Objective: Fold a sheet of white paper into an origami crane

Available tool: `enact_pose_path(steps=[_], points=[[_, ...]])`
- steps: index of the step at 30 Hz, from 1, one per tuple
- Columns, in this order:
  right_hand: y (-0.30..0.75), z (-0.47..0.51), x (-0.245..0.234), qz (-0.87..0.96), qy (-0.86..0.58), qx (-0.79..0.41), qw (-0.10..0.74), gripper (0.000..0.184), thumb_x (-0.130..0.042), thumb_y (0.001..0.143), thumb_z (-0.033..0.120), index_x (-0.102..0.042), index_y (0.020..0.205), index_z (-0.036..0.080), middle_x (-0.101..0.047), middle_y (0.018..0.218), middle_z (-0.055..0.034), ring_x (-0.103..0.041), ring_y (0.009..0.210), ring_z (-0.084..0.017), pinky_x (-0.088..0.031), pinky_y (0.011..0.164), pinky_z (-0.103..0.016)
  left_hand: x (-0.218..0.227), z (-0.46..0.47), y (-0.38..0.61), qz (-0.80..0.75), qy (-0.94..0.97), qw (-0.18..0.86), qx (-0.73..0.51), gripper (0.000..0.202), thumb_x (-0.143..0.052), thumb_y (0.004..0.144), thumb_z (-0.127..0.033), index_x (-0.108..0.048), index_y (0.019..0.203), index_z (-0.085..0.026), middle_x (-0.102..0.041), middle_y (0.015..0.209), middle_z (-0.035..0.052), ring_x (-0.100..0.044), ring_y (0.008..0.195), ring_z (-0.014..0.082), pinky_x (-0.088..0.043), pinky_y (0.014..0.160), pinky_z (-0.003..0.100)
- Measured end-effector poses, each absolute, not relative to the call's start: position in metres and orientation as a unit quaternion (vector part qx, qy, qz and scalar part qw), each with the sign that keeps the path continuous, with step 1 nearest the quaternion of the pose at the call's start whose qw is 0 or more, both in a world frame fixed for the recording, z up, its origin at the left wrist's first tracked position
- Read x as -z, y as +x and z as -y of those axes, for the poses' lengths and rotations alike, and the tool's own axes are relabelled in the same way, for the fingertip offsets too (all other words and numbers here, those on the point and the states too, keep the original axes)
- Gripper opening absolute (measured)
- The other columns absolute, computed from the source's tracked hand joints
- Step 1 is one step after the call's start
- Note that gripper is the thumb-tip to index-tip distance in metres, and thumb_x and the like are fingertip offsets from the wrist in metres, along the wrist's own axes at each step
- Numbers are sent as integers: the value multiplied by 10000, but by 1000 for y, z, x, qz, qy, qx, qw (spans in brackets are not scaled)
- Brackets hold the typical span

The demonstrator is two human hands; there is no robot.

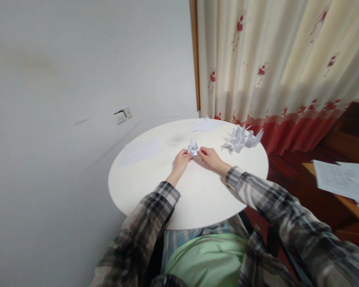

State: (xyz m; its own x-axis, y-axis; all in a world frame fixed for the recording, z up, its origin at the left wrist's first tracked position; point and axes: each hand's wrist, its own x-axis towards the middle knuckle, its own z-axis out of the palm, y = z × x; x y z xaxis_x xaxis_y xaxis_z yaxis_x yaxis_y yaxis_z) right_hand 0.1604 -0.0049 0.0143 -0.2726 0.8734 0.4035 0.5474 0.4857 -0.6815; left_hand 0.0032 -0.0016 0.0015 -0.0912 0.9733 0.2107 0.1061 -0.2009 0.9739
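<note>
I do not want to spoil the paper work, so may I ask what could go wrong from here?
The folded paper, held by the left hand and right hand, might tear if pulled too hard. The folded pieces lie near the edge of the table; the right arm could knock some off.

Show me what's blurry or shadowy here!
Head view: the small folded white paper looks soft; head view: faint shadow beside the bare right hand on the rounded white table; head view: marks on the white paper sheets at far right, too blurred to read.
</note>
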Motion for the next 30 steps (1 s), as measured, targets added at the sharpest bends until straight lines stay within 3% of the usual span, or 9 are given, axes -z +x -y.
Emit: enact_pose_path(steps=[9, 16, 30], points=[[160, 7, -16, 769, -458, -215, 390, 325, -430, 893, 335, -518, 627, 170, -491, 484, 40, -434, 512, -87, -270, 554, -216, 2, -2, 1, -493, 542, 402, -549, 174, -541, 770, -332, -548, 797, -160, -622, 788, 22, -605, 694, 120, -509, 641, 255], [160, 6, -15, 777, -454, -207, 382, 296, -433, 893, 311, -537, 656, 167, -504, 508, 38, -429, 515, -84, -266, 549, -210, 8, -8, -1, -507, 546, 386, -544, 106, -483, 767, -224, -517, 856, -178, -623, 878, 32, -616, 772, 129, -538, 707, 294], [160, 6, -16, 780, -454, -208, 377, 282, -435, 891, 302, -545, 668, 168, -516, 528, 32, -437, 517, -86, -272, 548, -214, 10, -11, -1, -510, 528, 387, -557, 116, -478, 793, -285, -501, 841, -183, -606, 872, 24, -606, 764, 116, -541, 678, 267]])
